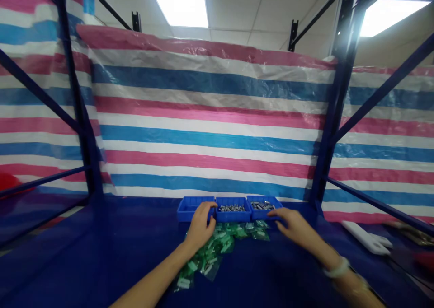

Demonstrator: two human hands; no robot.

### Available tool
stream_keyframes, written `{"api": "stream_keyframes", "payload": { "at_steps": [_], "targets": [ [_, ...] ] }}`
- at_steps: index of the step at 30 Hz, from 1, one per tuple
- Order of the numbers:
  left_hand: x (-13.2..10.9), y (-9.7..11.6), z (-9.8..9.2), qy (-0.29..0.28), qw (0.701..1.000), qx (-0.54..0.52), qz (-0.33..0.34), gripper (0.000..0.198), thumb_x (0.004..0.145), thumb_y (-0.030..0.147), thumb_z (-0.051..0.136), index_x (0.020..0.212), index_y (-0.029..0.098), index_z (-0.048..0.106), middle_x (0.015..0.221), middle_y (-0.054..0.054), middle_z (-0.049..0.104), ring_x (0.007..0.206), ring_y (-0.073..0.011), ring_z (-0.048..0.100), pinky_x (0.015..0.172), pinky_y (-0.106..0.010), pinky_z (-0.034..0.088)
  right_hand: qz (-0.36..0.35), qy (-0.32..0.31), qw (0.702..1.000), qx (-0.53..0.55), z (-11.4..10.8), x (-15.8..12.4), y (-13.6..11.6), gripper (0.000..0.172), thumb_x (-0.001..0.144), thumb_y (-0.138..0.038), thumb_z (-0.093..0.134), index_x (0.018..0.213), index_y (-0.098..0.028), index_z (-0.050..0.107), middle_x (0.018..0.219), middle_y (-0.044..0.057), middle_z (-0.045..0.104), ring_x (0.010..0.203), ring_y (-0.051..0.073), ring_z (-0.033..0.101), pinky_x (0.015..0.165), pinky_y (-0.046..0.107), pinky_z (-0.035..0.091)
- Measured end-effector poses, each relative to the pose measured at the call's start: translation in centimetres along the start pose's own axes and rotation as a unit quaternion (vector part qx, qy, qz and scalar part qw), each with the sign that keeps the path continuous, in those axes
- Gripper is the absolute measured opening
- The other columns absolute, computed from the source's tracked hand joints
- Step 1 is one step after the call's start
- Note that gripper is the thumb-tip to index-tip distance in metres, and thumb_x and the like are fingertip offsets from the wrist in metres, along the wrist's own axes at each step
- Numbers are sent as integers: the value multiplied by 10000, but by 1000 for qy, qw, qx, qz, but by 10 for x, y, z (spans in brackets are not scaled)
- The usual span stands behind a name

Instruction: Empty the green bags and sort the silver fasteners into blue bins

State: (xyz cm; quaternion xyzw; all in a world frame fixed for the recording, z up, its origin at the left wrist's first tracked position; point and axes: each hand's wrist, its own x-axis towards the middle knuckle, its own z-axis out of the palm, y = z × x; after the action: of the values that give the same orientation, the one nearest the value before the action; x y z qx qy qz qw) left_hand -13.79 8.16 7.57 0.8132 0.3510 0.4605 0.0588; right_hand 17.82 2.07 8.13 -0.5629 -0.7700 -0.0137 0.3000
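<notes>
Three blue bins stand in a row on a dark blue surface. No parts show inside the left bin (186, 216). Many small metal pieces lie in the middle bin (233, 217), and longer metal pieces in the right bin (266, 212). My left hand (202, 224) reaches to where the left and middle bins meet, fingers curved and thumb apart. At the front right corner of the right bin is my right hand (290, 223), its thumb apart from the forefinger; contact is unclear. Small clear-and-green plastic packets (212, 251) lie heaped before the bins, partly behind my left hand.
Dark blue metal posts (327, 154) and slanted braces frame the work surface (135, 245). Behind it hangs a striped plastic sheet (210, 141). To the right lies a white object (364, 236) with a dark cord near it.
</notes>
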Motion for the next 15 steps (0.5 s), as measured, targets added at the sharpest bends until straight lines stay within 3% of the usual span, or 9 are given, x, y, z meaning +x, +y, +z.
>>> {"api": "stream_keyframes", "payload": {
  "at_steps": [3, 5, 10, 13, 15],
  "targets": [
    [-4, 9, 0, -3, 1000, -6, 15, 343, 789, 82, 410, 1085, 190, 545, 1064, -106, 625, 1043, -268, 577, 931, -431, 460, -7, -65, 997, -37, 23, 5, 2, 418, 715, 65, 498, 999, -171, 693, 965, 84, 695, 967, 231, 634, 861, 334, 483],
    [-6, 14, 0, -10, 1000, -10, 25, 322, 803, 95, 413, 1072, 201, 553, 1043, -103, 632, 1020, -269, 585, 907, -429, 471, 2, -72, 996, -50, 35, 7, 3, 501, 638, 81, 457, 996, -169, 702, 946, 100, 701, 942, 251, 641, 818, 324, 483],
    [-12, 28, 2, -25, 998, -65, 7, 294, 798, 108, 437, 1037, 229, 557, 1004, -86, 649, 977, -260, 604, 878, -427, 483, 16, -39, 998, -45, 30, 8, 11, 342, 761, -63, 443, 963, -169, 698, 932, 102, 700, 947, 259, 638, 850, 347, 475],
    [-12, 38, 6, -41, 986, -157, -42, 289, 783, 117, 487, 1042, 234, 544, 972, -68, 656, 926, -232, 621, 857, -399, 495, 46, 33, 995, 79, 17, 14, -2, 294, 811, -211, 460, 1002, -166, 679, 983, 98, 694, 938, 249, 648, 847, 346, 491],
    [-12, 44, 9, -66, 961, -249, -98, 254, 801, 191, 548, 1052, 228, 531, 970, -72, 645, 868, -210, 630, 786, -360, 516, 71, 47, 969, 231, 15, 20, -22, 285, 790, -284, 510, 983, -169, 686, 855, 67, 697, 804, 231, 661, 729, 322, 516]
  ]
}}
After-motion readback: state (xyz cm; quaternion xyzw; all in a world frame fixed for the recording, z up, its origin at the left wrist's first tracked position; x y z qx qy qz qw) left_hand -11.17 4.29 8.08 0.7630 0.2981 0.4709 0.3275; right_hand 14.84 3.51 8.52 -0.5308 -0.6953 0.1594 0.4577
